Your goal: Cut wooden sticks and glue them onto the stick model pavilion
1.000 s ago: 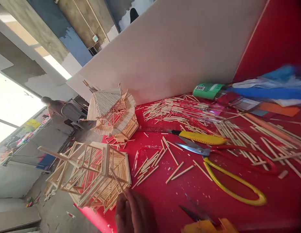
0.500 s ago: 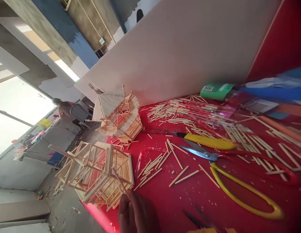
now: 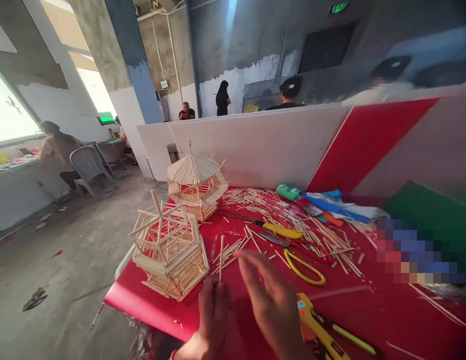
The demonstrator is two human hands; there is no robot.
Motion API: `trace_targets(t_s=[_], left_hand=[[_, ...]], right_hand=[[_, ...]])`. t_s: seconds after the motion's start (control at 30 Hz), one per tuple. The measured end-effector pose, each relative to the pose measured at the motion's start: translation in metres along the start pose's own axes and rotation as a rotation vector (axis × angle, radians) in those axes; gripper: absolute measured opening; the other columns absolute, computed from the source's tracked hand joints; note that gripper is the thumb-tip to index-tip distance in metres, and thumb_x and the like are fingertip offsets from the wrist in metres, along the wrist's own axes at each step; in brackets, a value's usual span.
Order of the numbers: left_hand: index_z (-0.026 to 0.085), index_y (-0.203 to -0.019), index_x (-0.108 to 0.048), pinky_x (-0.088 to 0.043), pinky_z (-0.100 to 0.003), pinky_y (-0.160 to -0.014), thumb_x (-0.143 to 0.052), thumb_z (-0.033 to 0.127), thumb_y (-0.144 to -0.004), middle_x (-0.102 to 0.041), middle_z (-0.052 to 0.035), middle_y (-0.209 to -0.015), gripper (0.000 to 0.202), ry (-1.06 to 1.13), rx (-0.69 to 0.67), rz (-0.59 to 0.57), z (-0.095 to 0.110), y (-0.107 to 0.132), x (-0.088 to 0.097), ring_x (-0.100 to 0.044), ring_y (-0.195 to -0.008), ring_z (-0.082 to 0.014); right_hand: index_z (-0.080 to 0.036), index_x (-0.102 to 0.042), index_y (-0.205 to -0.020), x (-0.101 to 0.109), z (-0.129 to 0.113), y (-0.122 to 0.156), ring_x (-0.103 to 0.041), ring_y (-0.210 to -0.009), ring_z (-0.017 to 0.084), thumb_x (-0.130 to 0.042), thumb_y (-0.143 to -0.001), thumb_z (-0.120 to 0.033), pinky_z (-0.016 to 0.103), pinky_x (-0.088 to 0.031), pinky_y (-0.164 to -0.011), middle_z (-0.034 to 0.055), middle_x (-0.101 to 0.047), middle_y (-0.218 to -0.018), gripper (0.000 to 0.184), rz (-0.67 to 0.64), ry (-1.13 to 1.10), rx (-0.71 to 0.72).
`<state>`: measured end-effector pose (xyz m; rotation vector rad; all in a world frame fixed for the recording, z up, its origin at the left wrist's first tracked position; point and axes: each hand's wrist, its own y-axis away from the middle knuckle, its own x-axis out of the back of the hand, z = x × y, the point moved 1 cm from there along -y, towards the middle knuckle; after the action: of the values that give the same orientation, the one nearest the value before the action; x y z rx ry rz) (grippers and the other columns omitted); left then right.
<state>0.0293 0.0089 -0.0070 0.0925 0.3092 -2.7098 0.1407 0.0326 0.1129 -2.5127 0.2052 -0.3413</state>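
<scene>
My left hand (image 3: 213,305) is closed around a short wooden stick (image 3: 221,257), which points upward. To its right, my right hand (image 3: 272,295) has its fingers stretched out and holds nothing; the fingertips are apart from the stick. Left of my hands stands an open-topped stick pavilion model (image 3: 172,255), with a taller stick rising from it. Behind it is a second stick model (image 3: 197,182) with a tiered roof. Several loose wooden sticks (image 3: 228,255) lie just beyond my hands.
On the red tabletop (image 3: 168,320) are scissors (image 3: 304,270), a yellow utility knife (image 3: 283,230), a yellow glue gun (image 3: 317,327) and a green package (image 3: 288,191). A white partition (image 3: 248,145) borders the back. A seated person (image 3: 58,150) is at far left, others beyond.
The view has levelled and widened. My left hand, still with the stick, now shows apart from the nearer model. My right hand has come into view with fingers extended.
</scene>
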Motion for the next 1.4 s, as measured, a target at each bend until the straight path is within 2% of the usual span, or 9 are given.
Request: trace_targets(t_s=[0.1, 0.2, 0.33, 0.57, 0.77, 0.93, 1.13, 1.27, 1.4], left_hand=[[0.020, -0.075, -0.057, -0.041, -0.024, -0.054, -0.053, 0.047, -0.092, -0.055, 0.0002, -0.062, 0.032, -0.102, -0.096, -0.071, 0.005, -0.005, 0.000, -0.049, -0.055, -0.0124], [0.020, -0.080, -0.059, -0.047, -0.029, -0.069, -0.046, 0.035, -0.096, -0.064, -0.0066, -0.083, 0.026, -0.178, -0.251, -0.180, 0.004, -0.011, 0.001, -0.059, -0.075, -0.0175], [0.021, -0.088, -0.062, -0.048, -0.040, -0.091, -0.044, 0.026, -0.095, -0.066, -0.0124, -0.113, 0.020, -0.186, -0.261, -0.146, -0.002, -0.014, 0.007, -0.061, -0.106, -0.0247], [0.022, -0.077, -0.059, -0.048, -0.042, -0.093, -0.047, 0.027, -0.093, -0.066, -0.0114, -0.102, 0.021, -0.214, -0.106, -0.037, -0.008, -0.003, 0.019, -0.059, -0.109, -0.0271], [0.023, -0.077, -0.056, -0.046, -0.040, -0.096, -0.043, 0.025, -0.095, -0.061, -0.0128, -0.113, 0.023, -0.217, -0.108, -0.005, -0.008, 0.012, 0.032, -0.056, -0.116, -0.0255], [0.022, -0.083, -0.056, -0.042, -0.044, -0.104, -0.042, 0.023, -0.096, -0.054, -0.0143, -0.132, 0.019, -0.223, -0.158, -0.043, -0.009, 0.020, 0.040, -0.051, -0.125, -0.0258], [0.022, -0.080, -0.055, -0.041, -0.046, -0.104, -0.042, 0.026, -0.096, -0.052, -0.0141, -0.134, 0.021, -0.229, -0.142, -0.020, -0.003, 0.017, 0.041, -0.047, -0.129, -0.0272], [0.022, -0.079, -0.057, -0.051, -0.035, -0.085, -0.043, 0.032, -0.097, -0.065, -0.0110, -0.102, 0.025, -0.178, -0.132, -0.028, 0.002, 0.021, 0.045, -0.063, -0.097, -0.0225], [0.022, -0.077, -0.061, -0.049, -0.028, -0.058, -0.038, 0.041, -0.098, -0.062, -0.0049, -0.066, 0.037, -0.173, -0.159, -0.015, 0.004, 0.042, 0.069, -0.060, -0.060, -0.0177]], right_hand=[[-0.025, -0.073, -0.100, -0.023, 0.006, -0.077, -0.068, -0.099, 0.022, -0.059, -0.088, -0.035, 0.036, -0.052, -0.091, 0.0057, -0.074, -0.104, 0.021, -0.138, 0.025, -0.003], [-0.020, -0.075, -0.090, -0.071, 0.033, -0.148, -0.069, -0.094, 0.022, -0.068, -0.078, -0.030, 0.038, -0.050, -0.091, 0.0071, -0.076, -0.097, 0.017, -0.264, 0.063, -0.161], [-0.015, -0.073, -0.088, -0.125, 0.070, -0.195, -0.069, -0.080, 0.018, -0.072, -0.074, -0.031, 0.032, -0.053, -0.081, 0.0038, -0.076, -0.081, 0.021, -0.348, 0.108, -0.219], [-0.014, -0.065, -0.102, -0.150, 0.101, -0.201, -0.065, -0.083, 0.017, -0.061, -0.091, -0.042, 0.033, -0.055, -0.073, 0.0034, -0.068, -0.099, 0.031, -0.418, 0.237, -0.245], [-0.017, -0.069, -0.062, -0.148, 0.109, -0.203, -0.052, -0.056, 0.013, -0.068, -0.072, -0.051, 0.023, -0.037, -0.056, -0.0045, -0.057, -0.051, 0.035, -0.375, 0.299, -0.203], [-0.019, -0.069, -0.058, -0.142, 0.106, -0.207, -0.046, -0.051, 0.012, -0.068, -0.066, -0.051, 0.024, -0.034, -0.053, -0.0049, -0.052, -0.048, 0.033, -0.388, 0.293, -0.169], [-0.018, -0.073, -0.067, -0.144, 0.109, -0.205, -0.052, -0.054, 0.014, -0.066, -0.068, -0.051, 0.024, -0.039, -0.054, -0.0023, -0.062, -0.056, 0.033, -0.398, 0.264, -0.160], [-0.018, -0.074, -0.070, -0.145, 0.109, -0.198, -0.056, -0.058, 0.015, -0.067, -0.069, -0.049, 0.024, -0.041, -0.056, -0.0015, -0.065, -0.060, 0.032, -0.415, 0.263, -0.147], [-0.018, -0.075, -0.071, -0.143, 0.105, -0.190, -0.057, -0.062, 0.015, -0.066, -0.071, -0.046, 0.024, -0.041, -0.058, -0.0018, -0.066, -0.061, 0.030, -0.425, 0.262, -0.133]])
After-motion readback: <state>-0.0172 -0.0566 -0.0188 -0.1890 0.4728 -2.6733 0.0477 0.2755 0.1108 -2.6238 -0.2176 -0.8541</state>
